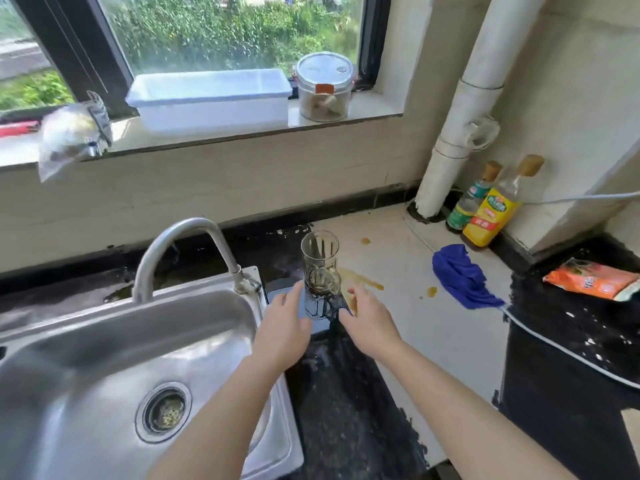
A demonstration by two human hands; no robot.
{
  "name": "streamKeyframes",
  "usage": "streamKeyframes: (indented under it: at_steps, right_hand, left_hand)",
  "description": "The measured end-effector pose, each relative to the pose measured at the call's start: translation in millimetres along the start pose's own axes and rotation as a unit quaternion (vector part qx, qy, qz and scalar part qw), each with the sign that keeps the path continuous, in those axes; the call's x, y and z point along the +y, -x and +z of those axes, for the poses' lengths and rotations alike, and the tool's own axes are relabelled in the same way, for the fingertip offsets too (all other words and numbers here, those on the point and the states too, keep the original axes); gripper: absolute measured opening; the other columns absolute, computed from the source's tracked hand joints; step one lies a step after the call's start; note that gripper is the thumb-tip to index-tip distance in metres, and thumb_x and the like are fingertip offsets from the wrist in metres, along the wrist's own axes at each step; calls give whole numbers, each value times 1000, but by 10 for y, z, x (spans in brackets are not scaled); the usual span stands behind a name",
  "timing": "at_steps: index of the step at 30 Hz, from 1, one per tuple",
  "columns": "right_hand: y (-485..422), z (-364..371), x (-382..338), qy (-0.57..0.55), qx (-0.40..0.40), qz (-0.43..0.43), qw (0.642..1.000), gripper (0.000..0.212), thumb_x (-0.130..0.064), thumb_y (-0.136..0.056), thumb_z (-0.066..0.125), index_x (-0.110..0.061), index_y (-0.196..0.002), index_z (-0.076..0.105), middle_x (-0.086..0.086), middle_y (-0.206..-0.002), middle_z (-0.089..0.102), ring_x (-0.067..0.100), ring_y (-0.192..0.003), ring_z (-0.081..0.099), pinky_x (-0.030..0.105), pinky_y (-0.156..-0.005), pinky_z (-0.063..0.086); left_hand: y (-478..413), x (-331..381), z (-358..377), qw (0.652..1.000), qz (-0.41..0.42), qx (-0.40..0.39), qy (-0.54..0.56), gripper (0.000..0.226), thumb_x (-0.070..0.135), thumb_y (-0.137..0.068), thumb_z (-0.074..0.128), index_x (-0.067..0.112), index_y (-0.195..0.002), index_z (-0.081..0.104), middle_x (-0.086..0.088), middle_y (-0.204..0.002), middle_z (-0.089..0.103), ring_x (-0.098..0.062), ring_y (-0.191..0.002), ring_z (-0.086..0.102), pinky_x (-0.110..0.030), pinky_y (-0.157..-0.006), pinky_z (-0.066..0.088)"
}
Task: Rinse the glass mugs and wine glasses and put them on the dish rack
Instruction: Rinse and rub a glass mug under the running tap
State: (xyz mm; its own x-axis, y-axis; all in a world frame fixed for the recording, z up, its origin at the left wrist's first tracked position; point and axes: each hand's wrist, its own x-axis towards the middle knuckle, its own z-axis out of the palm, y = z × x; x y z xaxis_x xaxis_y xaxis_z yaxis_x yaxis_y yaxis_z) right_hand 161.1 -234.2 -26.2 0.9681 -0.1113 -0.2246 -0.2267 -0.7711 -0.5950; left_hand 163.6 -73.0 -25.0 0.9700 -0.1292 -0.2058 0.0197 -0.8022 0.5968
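Before me the mug [320, 268] is clear glass, tinted brown at its bottom. Brown spills [360, 279] stain the cream worktop [415, 323], which turns speckled black nearer me. Silver-grey sink [104, 341], blue cloth [462, 277], orange packet [592, 280], yellow bottle [491, 216], green bottle [465, 209].

bottle labels [491, 214] blurred — nothing readable

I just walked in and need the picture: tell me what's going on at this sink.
A person reaches for a glass mug standing upright on the counter just right of the sink. The left grip and right grip are open on either side of it, neither closed round it yet. A brown spill lies on the counter beside the mug, and no water shows at the faucet.
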Motion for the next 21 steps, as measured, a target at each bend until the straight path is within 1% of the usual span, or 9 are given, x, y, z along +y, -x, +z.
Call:
streamKeyframes:
  at_steps: [2,4,8,10,12,14,18,20,21]
  right_hand:
    - [-229,52,-62,-12,11,-8,1000,42,-30,-93,51,-20,-134,42,0,-129,53,23,-111,55,35,-87,46]
    - [-420,105,-107,-14,18,-9,1000,36,-32,-95,49,-20,-128,46,0,-122,55,21,-104,56,35,-82,47]
    - [-605,197,-143,-38,23,3,999,15,-32,-98,46,-19,-93,50,0,-93,55,17,-79,51,28,-60,37]
    - [-600,220,-160,-57,18,-5,998,21,-28,-99,46,-22,-79,44,-2,-84,51,16,-75,47,23,-55,31]
    - [-540,238,-185,-58,24,-23,998,21,-23,-100,45,-20,-79,43,-4,-81,48,15,-76,45,23,-55,29]
    - [-453,252,-193,-50,43,-39,997,19,-21,-100,45,-17,-81,44,-5,-80,46,15,-77,44,26,-58,28]
    - [-132,274,-197,-49,39,-68,996,21,-21,-98,47,-10,-80,48,-3,-77,49,16,-74,46,17,-60,33]
    - [70,294,-243,-52,9,-97,994,21,-20,-98,48,-12,-78,48,-4,-75,49,13,-71,46,20,-62,35]
    - [168,309,-283,-55,-11,-110,992,21,-21,-98,48,-14,-78,48,-5,-74,49,11,-69,46,22,-62,37]
  left_hand:
    - [-245,6,-27,1000,15,11,7,67,18,-96,43,39,-151,12,-9,-157,23,-25,-143,22,-38,-107,33]
    - [-456,29,-61,999,30,13,0,68,16,-95,43,44,-150,13,-11,-159,17,-26,-145,18,-39,-108,32]
    - [-697,28,-112,998,64,19,-17,58,14,-93,46,37,-144,31,-4,-159,21,-26,-142,26,-40,-107,34]
    - [-701,-5,-114,995,91,21,-15,52,11,-91,48,31,-138,38,3,-156,27,-22,-137,33,-33,-101,37]
    - [-650,-59,-117,994,107,27,-1,48,10,-89,50,27,-133,41,7,-149,36,-18,-133,38,-24,-93,35]
    - [-556,-130,-147,993,108,27,30,51,10,-88,52,27,-135,40,8,-146,41,-13,-134,38,-20,-94,33]
    - [-207,-292,-309,986,83,0,144,73,13,-87,58,37,-146,22,21,-141,41,0,-117,48,-21,-89,38]
    - [-27,-422,-394,977,77,-14,196,80,17,-84,66,40,-146,21,25,-139,42,4,-123,45,-18,-90,35]
    - [51,-500,-438,969,75,-23,234,79,19,-81,71,41,-143,28,28,-137,45,6,-125,43,-16,-92,35]
